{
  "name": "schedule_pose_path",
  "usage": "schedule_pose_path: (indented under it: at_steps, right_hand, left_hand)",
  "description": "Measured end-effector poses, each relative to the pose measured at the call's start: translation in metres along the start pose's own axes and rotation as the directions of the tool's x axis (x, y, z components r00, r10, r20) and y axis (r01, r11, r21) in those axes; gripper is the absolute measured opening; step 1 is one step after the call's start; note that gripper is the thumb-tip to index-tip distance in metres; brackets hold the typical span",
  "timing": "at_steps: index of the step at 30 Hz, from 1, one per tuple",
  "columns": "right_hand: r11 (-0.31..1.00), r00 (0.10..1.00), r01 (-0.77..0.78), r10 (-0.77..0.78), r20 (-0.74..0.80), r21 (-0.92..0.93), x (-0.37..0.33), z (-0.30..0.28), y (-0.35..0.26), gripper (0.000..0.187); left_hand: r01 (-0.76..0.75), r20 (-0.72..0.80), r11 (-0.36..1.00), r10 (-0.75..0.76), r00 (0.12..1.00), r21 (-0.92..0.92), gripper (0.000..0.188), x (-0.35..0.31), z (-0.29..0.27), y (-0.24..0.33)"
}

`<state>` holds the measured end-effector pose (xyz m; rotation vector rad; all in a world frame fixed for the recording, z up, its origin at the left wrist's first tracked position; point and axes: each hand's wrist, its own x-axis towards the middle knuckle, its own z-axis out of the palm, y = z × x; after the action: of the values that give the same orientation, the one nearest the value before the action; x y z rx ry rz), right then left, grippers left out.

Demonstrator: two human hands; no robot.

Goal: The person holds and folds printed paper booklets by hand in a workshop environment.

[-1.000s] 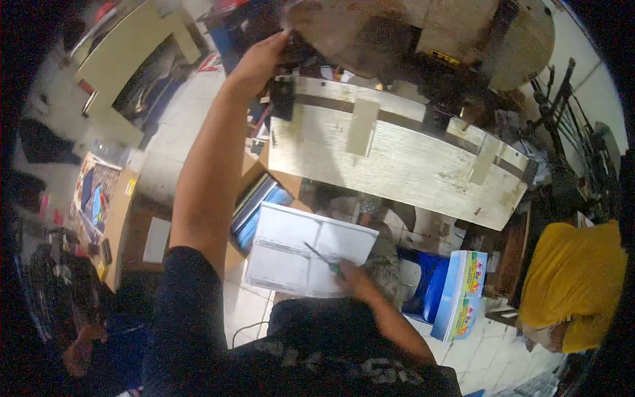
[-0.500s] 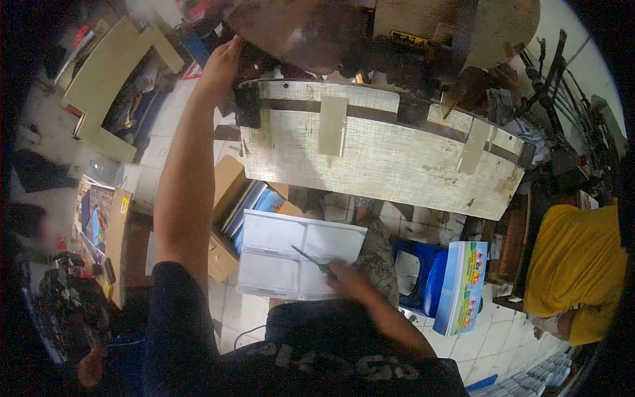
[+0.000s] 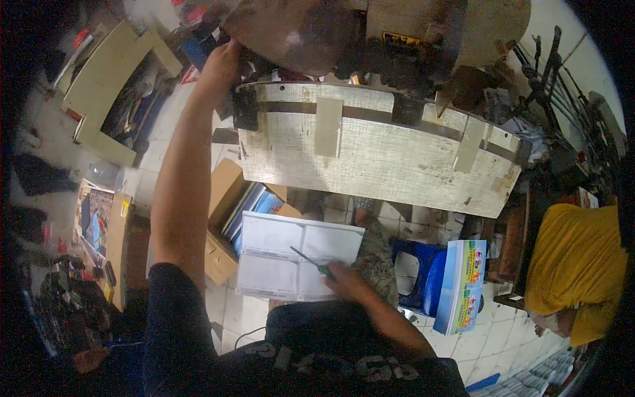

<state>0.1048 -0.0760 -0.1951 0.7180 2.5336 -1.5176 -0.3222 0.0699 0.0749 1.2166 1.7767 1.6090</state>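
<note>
Sheets (image 3: 271, 233), white and marked off into four panels, lie in front of the wearer's dark shirt, over one patterned trouser leg (image 3: 378, 255); I'd guess the lap is serving as a desk. The right hand (image 3: 346, 282) rests at their right edge, fingers closed round a slim green-handled tool (image 3: 324, 269) whose shaft slants over the paper, probably kept there so it needn't be laid down. The left arm stretches far forward, its hand (image 3: 221, 65) at the edge of a rounded dark machine (image 3: 291, 33), past the corner of a pale panel (image 3: 383, 165). What those fingers grip, or whether they grip at all, I can't tell (the machine's edge swallows the tips). A cardboard box (image 3: 221, 258) of books stands just beside the sheets, handy to the left, I suppose, while a blue stool (image 3: 430, 278) carries bright printed covers (image 3: 456, 298) on the right.

Compared with a second ago, the view has swung, so the panel and both hands sit farther left in it, and the box shows more clearly beside the forearm. The tool's place on the sheets looks much the same.
</note>
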Motion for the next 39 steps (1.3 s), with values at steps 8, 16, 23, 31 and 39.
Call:
schedule_pose_path:
  at_steps: [8, 16, 23, 31, 39]
  right_hand:
    - [0.998, 0.997, -0.057, 0.056, 0.047, 0.025, -0.004, -0.003, -0.002, 0.035]
    - [1.000, 0.999, 0.024, -0.024, -0.043, 0.003, -0.002, 0.008, 0.012, 0.036]
    - [0.999, 0.999, 0.031, -0.030, 0.030, -0.013, -0.006, -0.006, -0.007, 0.032]
    - [0.880, 0.929, 0.369, -0.343, 0.138, -0.298, -0.017, 0.005, -0.009, 0.035]
    - [0.830, 0.909, 0.411, -0.340, 0.242, -0.378, -0.034, 0.009, -0.018, 0.058]
  left_hand:
    - [0.117, -0.008, 0.992, -0.117, 0.993, 0.049, 0.039, 0.019, 0.005, -0.002]
    - [-0.405, 0.104, 0.914, 0.401, 0.910, 0.018, 0.028, 0.005, 0.006, -0.008]
    - [0.155, -0.062, 0.988, -0.155, 0.986, 0.001, 0.049, 0.017, 0.009, 0.001]
    - [0.078, -0.249, 0.993, -0.053, 0.967, 0.090, 0.060, -0.046, -0.006, 0.044]
    - [-0.044, -0.217, 0.990, 0.072, 0.974, 0.134, 0.040, -0.129, -0.044, 0.025]
